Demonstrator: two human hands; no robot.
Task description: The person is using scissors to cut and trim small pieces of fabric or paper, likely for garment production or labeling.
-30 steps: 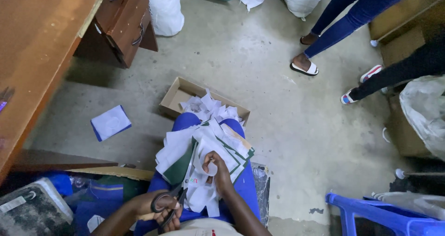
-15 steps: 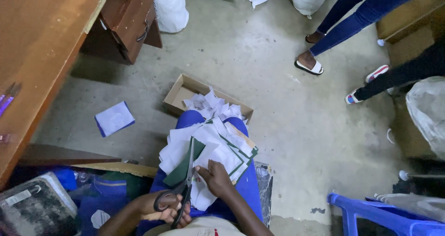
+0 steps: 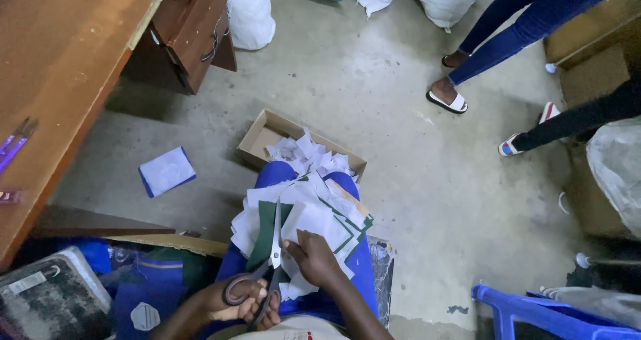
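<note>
Two bare hands work over a lap heaped with fabric pieces [image 3: 304, 213], white ones mixed with dark green ones edged in white. The left hand [image 3: 244, 300] has its fingers threaded through the handles of a pair of scissors [image 3: 270, 260] and curled tight around them; the blades stand nearly closed, pointing away from the body along a dark green piece. The right hand [image 3: 314, 256] lies just beside the blades, fingers bent and pinching the edge of a white piece at the near end of the pile. Past the knees, an open cardboard box [image 3: 257, 136] sits on the concrete floor [image 3: 374, 79], partly filled with white scraps. A blue-edged white piece [image 3: 167, 171] lies on the floor to the left, near a wooden desk [image 3: 60, 59] with drawers. Two other people's legs and sandalled feet [image 3: 449, 99] stand at upper right, well apart from the hands.
</note>
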